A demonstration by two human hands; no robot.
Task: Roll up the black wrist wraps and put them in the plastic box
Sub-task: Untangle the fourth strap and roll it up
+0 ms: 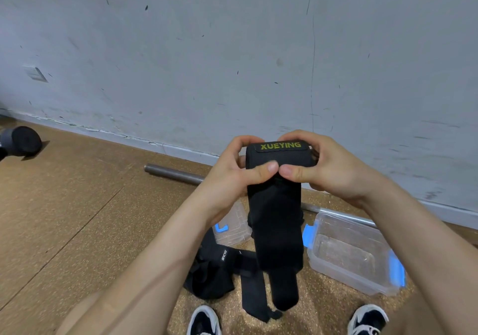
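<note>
The black wrist wrap (276,218) being handled is a wide band of dark elastic fabric, held up in front of the wall (232,50). Its upper end appears folded over and carries a black tab lettered XUEYING in yellow-green. The rest hangs straight down and narrows to a thinner tail. Whether the tail end touches the floor (77,205) cannot be told. On the left hand (232,177), the fingers curl over the top edge and the thumb presses across the front of the band. The right hand (326,171) has the same grip from the opposite side, its thumb tip just beside the left thumb. Both hands thus grasp the wrap. More black wraps (214,270) lie loose in a heap on the cork-coloured floor below, one with small white lettering. The plastic box (344,275), clear with blue clips, stands open on the floor to the right of the heap. A clear lid (232,228) lies on the floor, partly hidden by the left forearm. A steel bar (176,173) lies along the foot of the wall.
</note>
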